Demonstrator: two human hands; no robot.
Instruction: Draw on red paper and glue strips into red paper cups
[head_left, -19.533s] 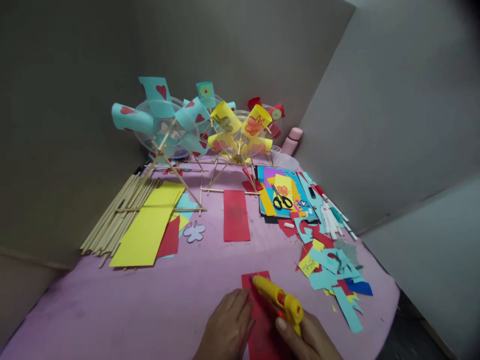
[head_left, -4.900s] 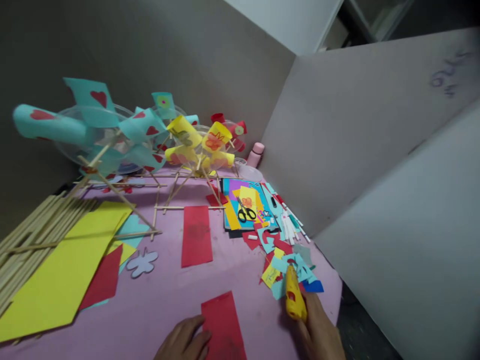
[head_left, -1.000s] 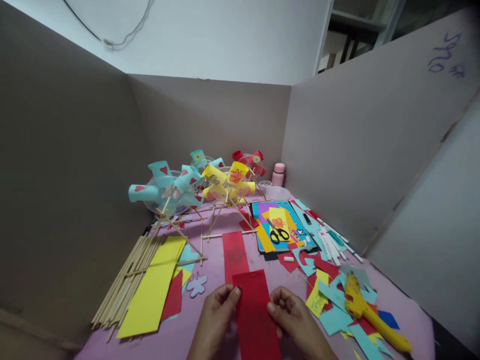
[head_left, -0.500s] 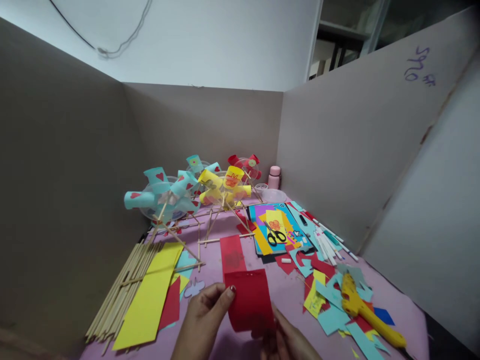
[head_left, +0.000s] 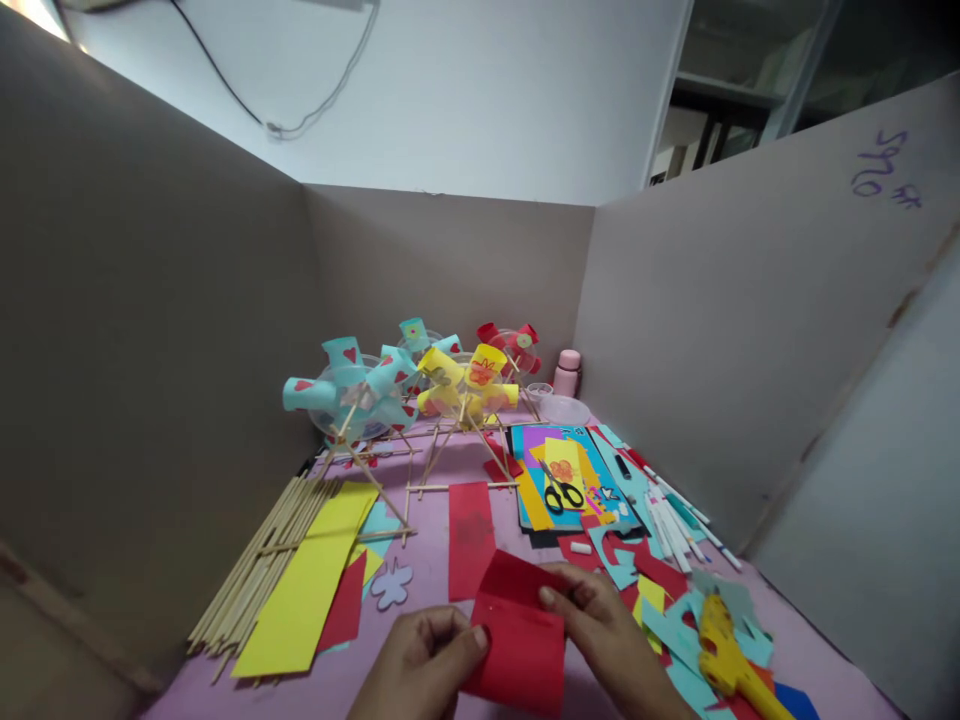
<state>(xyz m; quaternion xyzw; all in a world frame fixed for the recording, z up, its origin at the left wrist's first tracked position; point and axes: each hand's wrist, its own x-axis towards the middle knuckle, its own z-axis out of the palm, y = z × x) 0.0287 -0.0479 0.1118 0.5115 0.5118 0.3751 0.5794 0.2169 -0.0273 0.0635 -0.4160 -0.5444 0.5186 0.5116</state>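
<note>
Both my hands hold a red paper strip (head_left: pixel 517 640) that is bent over into a loop above the pink table (head_left: pixel 420 610). My left hand (head_left: pixel 424 665) pinches its lower left edge with closed fingers. My right hand (head_left: pixel 607 640) grips its right side, thumb on top. A second red strip (head_left: pixel 469 538) lies flat just beyond. The yellow glue gun (head_left: pixel 731 665) rests on paper scraps to the right of my right hand.
Paper windmills on stick frames, cyan (head_left: pixel 352 390), yellow (head_left: pixel 465 385) and red (head_left: pixel 514 345), stand at the back. Wooden sticks (head_left: pixel 255 560) and yellow sheets (head_left: pixel 311 580) lie left. Coloured paper with black scissors (head_left: pixel 562 492), white pens (head_left: pixel 675 515) and scraps lie right. Cardboard walls (head_left: pixel 150 380) surround the table.
The red strip, held flat a second ago, is now folded over into a loop between my hands. The glue gun lies on the scraps, out of my right hand.
</note>
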